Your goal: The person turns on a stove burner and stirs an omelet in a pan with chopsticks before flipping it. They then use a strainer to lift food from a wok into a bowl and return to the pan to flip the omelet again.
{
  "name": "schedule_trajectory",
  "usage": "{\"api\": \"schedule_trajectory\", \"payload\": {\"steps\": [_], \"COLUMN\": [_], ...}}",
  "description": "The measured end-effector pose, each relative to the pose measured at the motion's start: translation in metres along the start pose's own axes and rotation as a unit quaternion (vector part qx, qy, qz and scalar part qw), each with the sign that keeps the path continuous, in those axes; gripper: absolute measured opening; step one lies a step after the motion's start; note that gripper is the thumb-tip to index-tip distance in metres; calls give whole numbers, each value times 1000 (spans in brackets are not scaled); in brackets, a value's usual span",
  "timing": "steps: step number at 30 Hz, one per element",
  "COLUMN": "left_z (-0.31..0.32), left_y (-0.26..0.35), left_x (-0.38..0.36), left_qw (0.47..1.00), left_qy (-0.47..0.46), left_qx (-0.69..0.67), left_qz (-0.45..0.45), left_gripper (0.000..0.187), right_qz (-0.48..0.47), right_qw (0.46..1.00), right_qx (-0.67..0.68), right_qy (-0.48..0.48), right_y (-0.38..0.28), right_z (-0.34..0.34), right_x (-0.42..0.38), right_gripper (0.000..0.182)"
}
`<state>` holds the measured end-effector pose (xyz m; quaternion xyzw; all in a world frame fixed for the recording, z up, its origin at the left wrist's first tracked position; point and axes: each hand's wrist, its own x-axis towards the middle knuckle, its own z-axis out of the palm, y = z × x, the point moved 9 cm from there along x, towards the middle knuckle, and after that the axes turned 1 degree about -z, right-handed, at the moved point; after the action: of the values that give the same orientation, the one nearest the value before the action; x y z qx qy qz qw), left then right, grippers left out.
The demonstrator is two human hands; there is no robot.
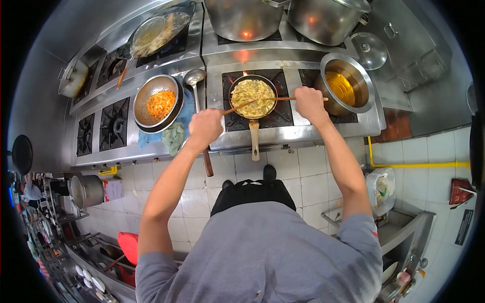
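Note:
My left hand [205, 126] is closed around a thin wooden stick [237, 108], whose tip reaches the left part of the egg mixture. In my right hand [310, 103] is a second wooden stick [287, 98], its tip over the right side of the food. Between my hands, a round frying pan [254, 121] sits on a stove burner, its light handle pointing toward me. Yellow egg with green bits [252, 94] fills the pan. Neither hand touches the pan.
Left of the pan are a bowl of shredded orange food [160, 104], a ladle [195, 78] and cloths [174, 137]. A pot of yellow liquid [341, 88] stands right. Large pots [244, 20] and a wok [172, 30] are behind. A flame shows behind the pan.

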<state>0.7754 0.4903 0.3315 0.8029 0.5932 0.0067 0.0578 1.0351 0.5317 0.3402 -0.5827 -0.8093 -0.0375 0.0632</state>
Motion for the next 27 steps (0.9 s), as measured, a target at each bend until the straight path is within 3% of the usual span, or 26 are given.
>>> {"api": "schedule_trajectory", "payload": {"steps": [5,6,13,17,21,27], "left_z": [14,4,7,17,-2,21], "left_y": [9,10,20,5,1,9], "left_x": [11,8,23,26,23,39], "left_qw": [998,999,1000,999,1000,999], "left_qy": [-46,-16,-8,-26,-1,-11], "left_qx": [45,40,27,40,24,45], "left_qz": [10,22,10,-1,-13,-13], "left_gripper": [25,15,17,23,21,23], "right_qz": [3,9,-26,-20,-11,-4], "right_qw": [1000,1000,998,1000,999,999], "right_qx": [-15,-19,-9,-18,-17,-19], "right_qy": [-3,-1,61,4,25,49], "right_y": [7,8,-8,-7,-7,-9], "right_z": [2,-4,7,14,-2,31], "right_x": [-2,-4,9,14,17,34], "right_gripper": [7,7,10,10,12,13]}}
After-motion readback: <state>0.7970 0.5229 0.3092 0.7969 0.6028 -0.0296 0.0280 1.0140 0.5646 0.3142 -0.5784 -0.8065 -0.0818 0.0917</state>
